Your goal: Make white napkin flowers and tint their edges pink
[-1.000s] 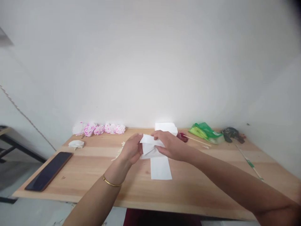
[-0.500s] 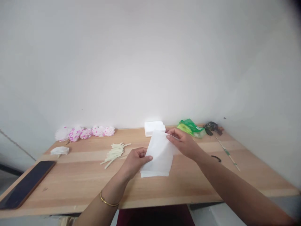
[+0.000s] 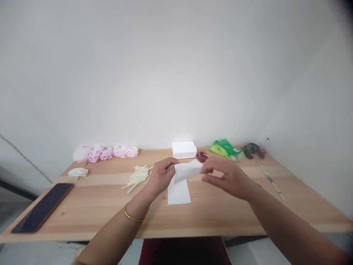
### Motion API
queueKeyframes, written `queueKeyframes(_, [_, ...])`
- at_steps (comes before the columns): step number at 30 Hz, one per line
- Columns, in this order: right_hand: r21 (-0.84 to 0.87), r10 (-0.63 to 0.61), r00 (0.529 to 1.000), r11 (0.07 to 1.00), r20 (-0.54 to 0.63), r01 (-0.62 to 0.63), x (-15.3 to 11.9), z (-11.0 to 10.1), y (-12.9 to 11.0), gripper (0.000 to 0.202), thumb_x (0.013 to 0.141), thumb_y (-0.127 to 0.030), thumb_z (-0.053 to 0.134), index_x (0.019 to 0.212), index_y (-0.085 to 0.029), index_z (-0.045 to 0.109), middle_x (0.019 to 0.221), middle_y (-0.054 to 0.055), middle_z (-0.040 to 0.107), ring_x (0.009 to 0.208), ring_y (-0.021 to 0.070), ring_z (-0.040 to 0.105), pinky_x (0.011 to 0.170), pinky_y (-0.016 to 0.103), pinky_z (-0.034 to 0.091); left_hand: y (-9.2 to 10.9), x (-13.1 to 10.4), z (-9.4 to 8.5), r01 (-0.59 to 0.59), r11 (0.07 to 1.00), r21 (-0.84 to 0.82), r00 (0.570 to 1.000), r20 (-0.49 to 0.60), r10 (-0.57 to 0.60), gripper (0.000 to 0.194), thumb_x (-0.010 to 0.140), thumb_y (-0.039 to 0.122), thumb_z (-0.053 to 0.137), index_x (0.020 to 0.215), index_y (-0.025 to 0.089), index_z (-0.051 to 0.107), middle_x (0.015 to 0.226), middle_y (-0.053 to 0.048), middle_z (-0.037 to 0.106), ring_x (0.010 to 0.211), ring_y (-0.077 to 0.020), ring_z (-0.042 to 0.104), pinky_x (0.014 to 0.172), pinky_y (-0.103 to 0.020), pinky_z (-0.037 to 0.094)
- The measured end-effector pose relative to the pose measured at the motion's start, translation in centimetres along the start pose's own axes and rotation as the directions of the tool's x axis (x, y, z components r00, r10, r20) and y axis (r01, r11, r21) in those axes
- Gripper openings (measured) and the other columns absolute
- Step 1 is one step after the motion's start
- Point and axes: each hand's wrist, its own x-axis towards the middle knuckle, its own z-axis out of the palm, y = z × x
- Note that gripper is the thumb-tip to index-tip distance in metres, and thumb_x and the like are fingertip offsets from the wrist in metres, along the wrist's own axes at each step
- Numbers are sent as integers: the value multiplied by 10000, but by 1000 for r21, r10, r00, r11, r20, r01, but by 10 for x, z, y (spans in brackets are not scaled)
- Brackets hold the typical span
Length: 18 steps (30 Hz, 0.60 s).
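Near the front left corner of the bench [image 3: 220, 221] lies a dark phone [image 3: 42, 208]; its long axis goes obliquely, and the far end is turned to the right. Behind the middle of the front edge there is a white lower sheet [image 3: 179, 193], with its short end toward this edge and its sides running toward the far edge. Its far part is covered by the upper sheet [image 3: 188, 170], which is held above it. The long axis of this upper sheet goes roughly sideways, from left to right, and its free end points to the right, a little toward the far edge. The left hand [image 3: 162, 176] is closed on the left end, pinching it with thumb and fingers. The right hand [image 3: 228, 177] is half open, fingers bent and thumb apart, just beside the free end; because of blur I cannot tell if it touches. On its right, a thin stick [image 3: 269, 179] lies near the right edge. To the left of the left hand are pale strips [image 3: 138, 176]. Along the far edge stand white-and-pink flowers [image 3: 105, 154] toward the left corner, a white stack [image 3: 184, 150] in the middle, and a green bag [image 3: 227, 150] toward the right corner
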Motion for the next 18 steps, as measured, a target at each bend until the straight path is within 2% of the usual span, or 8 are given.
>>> queueKeyframes(1, [-66, -32, 998, 997, -56, 28, 7, 1, 2, 153, 869, -333, 593, 921, -191, 613, 889, 57, 628, 850, 180, 562, 768, 310, 444, 4, 1, -3, -42, 999, 24, 998, 49, 41, 252, 732, 66, 464, 794, 187, 676, 782, 2, 671, 728, -121, 585, 666, -210, 420])
queueKeyframes(2, [-113, -79, 995, 991, -63, 72, 14, 3, 5, 205, 861, -356, 602, 973, -185, 611, 972, 82, 623, 939, 208, 548, 835, 345, 429, 7, 3, -5, -82, 996, 35, 992, 98, 78, 278, 727, 48, 453, 801, 190, 681, 796, -1, 676, 733, -121, 590, 673, -212, 422])
queueKeyframes(5, [-93, -151, 986, 983, 69, 157, 30, 6, 12, 268, 885, -391, 560, 1053, -185, 593, 1040, 90, 619, 1019, 219, 526, 897, 366, 402, 14, 5, -9, -196, 980, 6, 958, 214, 191, 282, 763, 62, 464, 855, 197, 693, 853, -24, 686, 784, -136, 608, 715, -232, 440])
queueKeyframes(7, [-20, -143, 974, 989, 179, 149, 33, 8, 16, 226, 924, -371, 496, 1011, -186, 595, 987, 69, 632, 962, 194, 543, 868, 341, 410, 15, 5, -9, -261, 965, -35, 941, 215, 263, 250, 805, 103, 478, 880, 197, 697, 872, -44, 683, 825, -150, 615, 748, -246, 452])
queueKeyframes(9, [29, -106, 966, 994, 235, 102, 30, 11, 20, 216, 937, -360, 473, 929, -184, 597, 931, 55, 633, 889, 175, 551, 815, 314, 418, 14, 4, -7, -292, 955, -56, 937, 181, 297, 235, 837, 137, 477, 881, 195, 701, 857, -53, 676, 828, -152, 616, 754, -251, 459])
queueKeyframes(14, [78, 52, 984, 995, 169, -66, 11, 21, 23, 277, 937, -378, 463, 774, -175, 559, 742, 13, 582, 684, 133, 505, 635, 251, 392, 4, 0, -3, -228, 971, -66, 969, 80, 233, 222, 854, 172, 491, 876, 191, 711, 846, -56, 679, 798, -152, 618, 736, -250, 461])
queueKeyframes(18, [115, 130, 986, 983, 101, -141, 1, 25, 26, 275, 938, -382, 452, 771, -177, 526, 713, -1, 540, 656, 124, 476, 601, 237, 372, -2, -2, 2, -13, 971, -238, 994, 103, 38, 200, 848, 263, 545, 900, 177, 718, 860, -60, 695, 759, -158, 618, 651, -232, 453])
